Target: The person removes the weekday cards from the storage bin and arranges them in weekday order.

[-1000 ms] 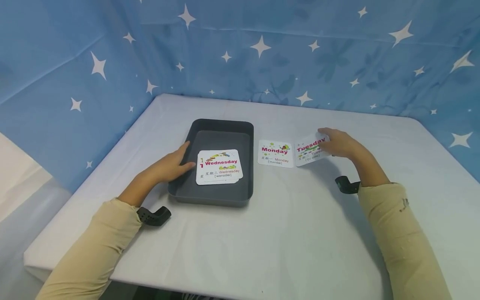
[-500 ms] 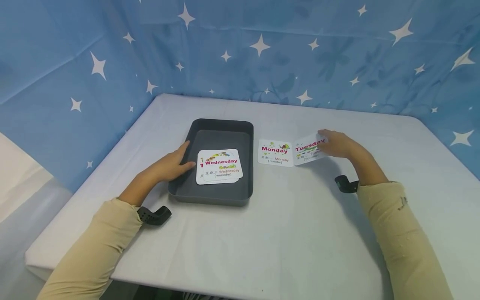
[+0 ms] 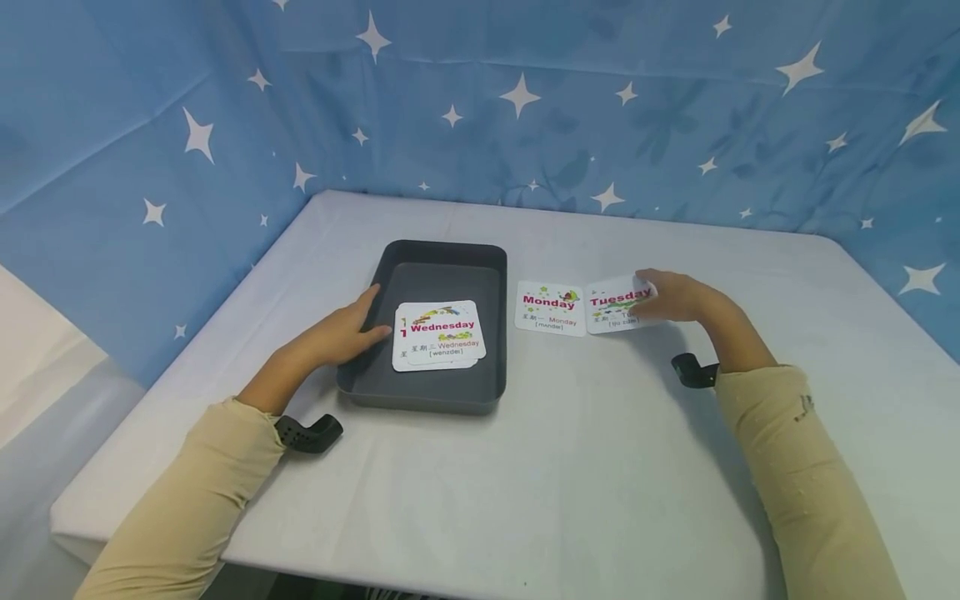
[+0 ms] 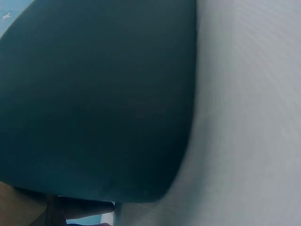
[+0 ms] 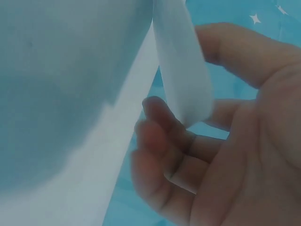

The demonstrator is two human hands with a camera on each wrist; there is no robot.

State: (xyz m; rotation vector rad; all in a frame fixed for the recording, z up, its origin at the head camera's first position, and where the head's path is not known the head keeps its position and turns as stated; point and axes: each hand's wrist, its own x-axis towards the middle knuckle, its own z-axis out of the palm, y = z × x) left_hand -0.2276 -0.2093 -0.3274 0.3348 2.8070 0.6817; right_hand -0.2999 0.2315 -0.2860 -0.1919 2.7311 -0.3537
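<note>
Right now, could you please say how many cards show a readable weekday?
3: Monday on the table, Tuesday in the right grip, Wednesday stacked atop others in the tray, names mostly hidden.

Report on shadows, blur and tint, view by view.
Head view: a soft shadow falls on the white table beside the right sleeve; the Wednesday card reads clearly. Left wrist view: what looks like the tray is dark, nearly featureless. Right wrist view: bluish cast, held card blurred, no print visible.

Soft light is brightening the white cloth-covered tabletop (image 3: 570, 467), the beige fabric right sleeve (image 3: 810, 483) is casting shadow, while wrist views are looking dim, blurry.
</note>
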